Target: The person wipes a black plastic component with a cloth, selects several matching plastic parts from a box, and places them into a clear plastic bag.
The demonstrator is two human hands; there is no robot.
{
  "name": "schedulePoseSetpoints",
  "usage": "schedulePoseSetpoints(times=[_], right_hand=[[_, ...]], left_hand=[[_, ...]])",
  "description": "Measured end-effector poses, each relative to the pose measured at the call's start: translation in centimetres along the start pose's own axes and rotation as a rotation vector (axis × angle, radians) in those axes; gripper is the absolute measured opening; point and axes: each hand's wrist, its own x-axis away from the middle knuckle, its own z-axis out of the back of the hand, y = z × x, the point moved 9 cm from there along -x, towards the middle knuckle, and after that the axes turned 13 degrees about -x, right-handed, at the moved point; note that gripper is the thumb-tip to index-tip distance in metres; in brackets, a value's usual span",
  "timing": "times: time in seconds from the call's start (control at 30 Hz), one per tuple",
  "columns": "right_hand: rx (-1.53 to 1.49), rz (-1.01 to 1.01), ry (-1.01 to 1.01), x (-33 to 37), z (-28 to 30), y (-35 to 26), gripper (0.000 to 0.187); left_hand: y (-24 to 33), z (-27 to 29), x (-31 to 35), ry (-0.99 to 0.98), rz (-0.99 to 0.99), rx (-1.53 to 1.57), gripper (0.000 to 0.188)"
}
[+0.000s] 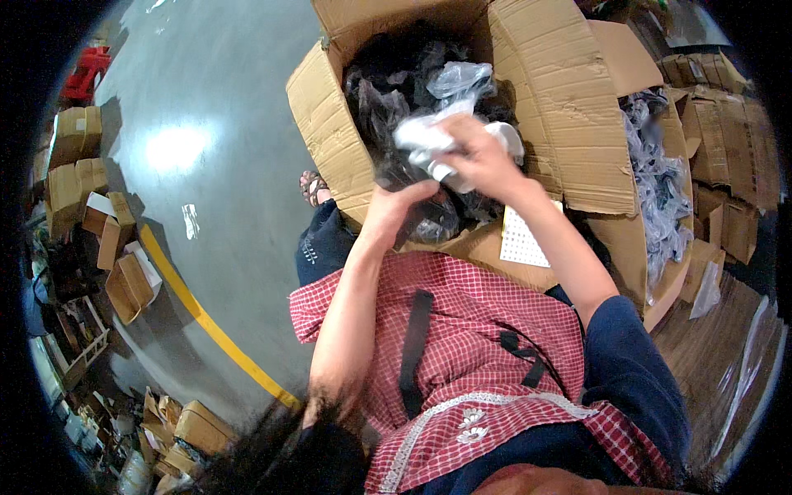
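Note:
Over an opened cardboard box (334, 124), my right hand (478, 157) is closed on a crumpled white wrapping (425, 136), smeared by motion; whether it is paper or plastic I cannot make out. A round white part (506, 140) shows just beyond that hand. Close by on the left, my left hand (400, 206) points its thumb toward the right hand; its other fingers are hidden against dark plastic, so its grip is unclear. Inside the box lie dark bundles in clear plastic bags (458, 80).
A white sheet with rows of small marks (524, 239) lies on the box's near flap. At right stands another carton of clear bags (660, 198). More cardboard boxes (132, 285) line the left, past a yellow floor line (206, 322). A red object (85, 73) is at far left.

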Motion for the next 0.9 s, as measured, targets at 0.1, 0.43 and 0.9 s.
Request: schedulePoseSetpoints(times=[0.1,0.43,0.9], right_hand=[[-0.035,-0.017,-0.177,0.2,-4.8,0.8,0.039],[0.073,-0.217,-0.575,1.0,-6.1,-0.4,0.025],[0.344,-0.039,0.333,-1.1,9.3,0.5,0.03]], left_hand=[[0.6,-0.6,0.1,-0.023,-0.099,-0.112,0.041],[-3.3,2.9,-0.9,0.101,-0.028,-0.206,0.03],[-5.0,-2.0,1.6,-0.303,0.522,0.085,0.021]])
